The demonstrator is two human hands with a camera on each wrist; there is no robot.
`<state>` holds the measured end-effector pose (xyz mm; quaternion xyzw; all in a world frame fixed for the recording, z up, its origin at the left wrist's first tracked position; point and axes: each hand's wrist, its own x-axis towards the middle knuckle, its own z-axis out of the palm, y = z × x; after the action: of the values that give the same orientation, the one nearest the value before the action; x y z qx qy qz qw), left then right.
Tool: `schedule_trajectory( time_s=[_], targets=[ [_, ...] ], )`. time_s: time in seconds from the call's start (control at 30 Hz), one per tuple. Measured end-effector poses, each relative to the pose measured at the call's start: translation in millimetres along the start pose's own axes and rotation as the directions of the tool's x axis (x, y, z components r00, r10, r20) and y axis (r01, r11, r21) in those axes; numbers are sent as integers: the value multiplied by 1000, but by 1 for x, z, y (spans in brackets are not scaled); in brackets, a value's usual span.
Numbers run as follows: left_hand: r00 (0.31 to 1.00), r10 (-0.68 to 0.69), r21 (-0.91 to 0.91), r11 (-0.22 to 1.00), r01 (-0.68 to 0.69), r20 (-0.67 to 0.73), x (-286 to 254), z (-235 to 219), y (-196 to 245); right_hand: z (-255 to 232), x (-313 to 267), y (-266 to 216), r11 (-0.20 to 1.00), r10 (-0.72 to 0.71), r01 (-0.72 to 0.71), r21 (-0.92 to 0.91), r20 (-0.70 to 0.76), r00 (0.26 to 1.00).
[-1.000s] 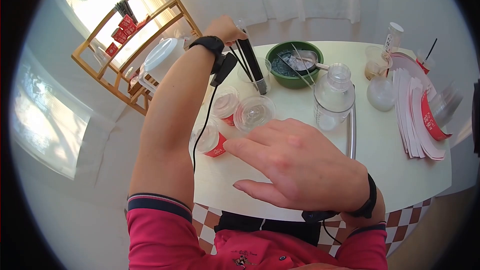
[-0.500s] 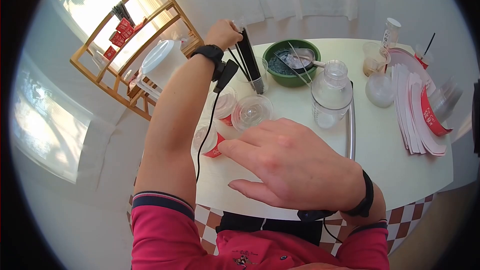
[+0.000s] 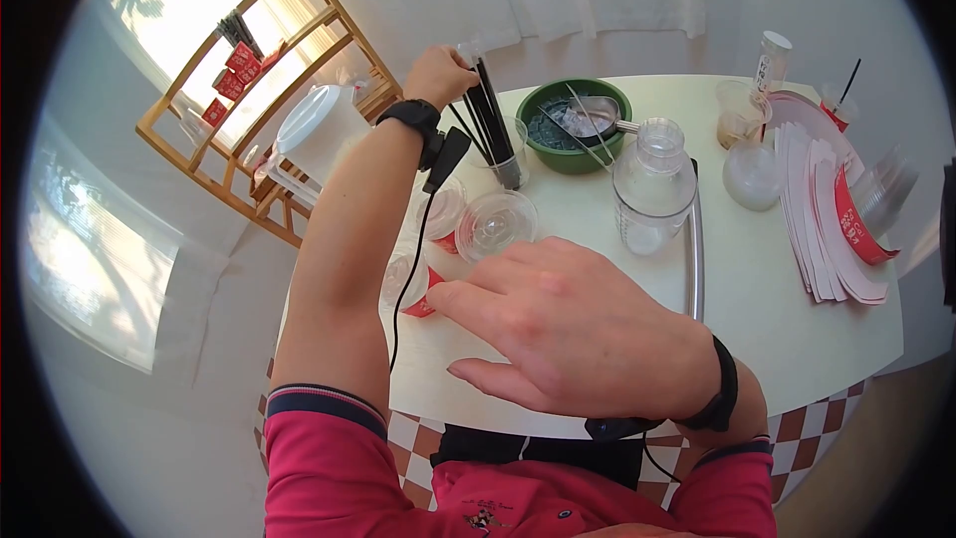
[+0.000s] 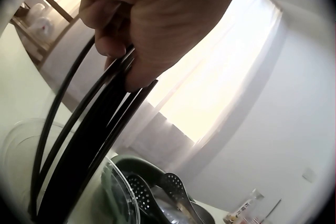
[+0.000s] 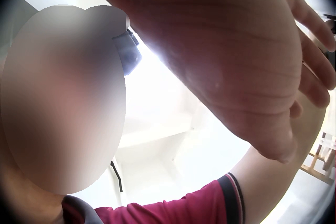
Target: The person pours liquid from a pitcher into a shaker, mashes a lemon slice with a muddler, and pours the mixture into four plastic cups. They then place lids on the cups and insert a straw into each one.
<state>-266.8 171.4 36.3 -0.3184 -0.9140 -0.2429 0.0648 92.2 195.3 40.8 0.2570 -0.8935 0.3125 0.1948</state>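
Observation:
At the far left of the table in the head view, my left hand (image 3: 440,77) holds the upper part of a bundle of black straws (image 3: 488,120). They stand tilted in a clear plastic cup (image 3: 524,165). In the left wrist view, thumb and curled fingers (image 4: 111,45) close round the straws' upper ends, while a couple of straws bow outward. Some clear plastic shows at their top. My right hand (image 3: 578,329) hovers palm down over the front of the table, fingers relaxed and holding nothing. Just beyond its fingertips are red-sleeved cups (image 3: 419,305) with clear lids.
A clear domed lid (image 3: 496,226) lies nearby. Behind are a green bowl (image 3: 573,154) with ice, scoop and tongs, and a clear shaker bottle (image 3: 654,194). Pink-white paper sleeves (image 3: 812,229) and stacked clear cups (image 3: 881,189) are at right. A white lidded pitcher (image 3: 324,130) stands left.
The straws look more spread, no longer one tight bundle, with my left hand still at their tops. The right hand keeps its pose; the head view has shifted slightly.

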Motion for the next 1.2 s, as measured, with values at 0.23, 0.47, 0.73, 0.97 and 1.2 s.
schedule_trajectory(
  time_s=[0.23, 0.47, 0.73, 0.97, 1.2],
  targets=[
    [993, -24, -96, 995, 36, 118, -4, -20, 5, 1, 0, 1, 1000, 7, -8, -20, -13, 1000],
    [967, 52, -177, 984, -8, 248, -13, -41, 10, 2, 1, 3, 1000, 4, -4, -30, -5, 1000],
    [925, 255, -151, 964, -220, 280, -13, -59, 13, 2, 1, 4, 999, 22, -22, -35, -9, 1000],
    [924, 271, -204, 954, -221, 270, -21, -71, 18, 2, 4, 10, 998, 64, -64, -26, -3, 998],
    [917, 302, -179, 948, -262, 260, -29, -89, 28, 2, 7, 18, 990, 126, -125, -68, 17, 992]
  ],
)
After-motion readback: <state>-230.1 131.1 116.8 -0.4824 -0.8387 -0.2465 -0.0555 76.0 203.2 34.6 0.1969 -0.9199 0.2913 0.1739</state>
